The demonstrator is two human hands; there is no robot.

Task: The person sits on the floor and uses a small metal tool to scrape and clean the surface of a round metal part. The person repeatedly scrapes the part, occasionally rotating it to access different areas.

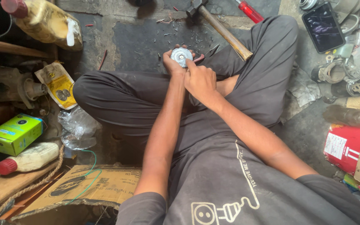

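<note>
Silver round metal part point(181, 55) is sitting above the crossed legs, over the dark floor point(138, 37). Left hand point(171, 62) is gripping it from the left side, fingers curled around the rim. Right hand point(199, 79) is closing in from the right, index finger pressing on the part's edge, other fingers folded. Wooden-handled hammer point(223, 29) is lying just beyond the hands, leaning on the right knee. Red-handled screwdriver point(250, 11) is lying further out. Dark phone point(323, 27) is resting on the right, green box point(15, 133) well off on the left.
</note>
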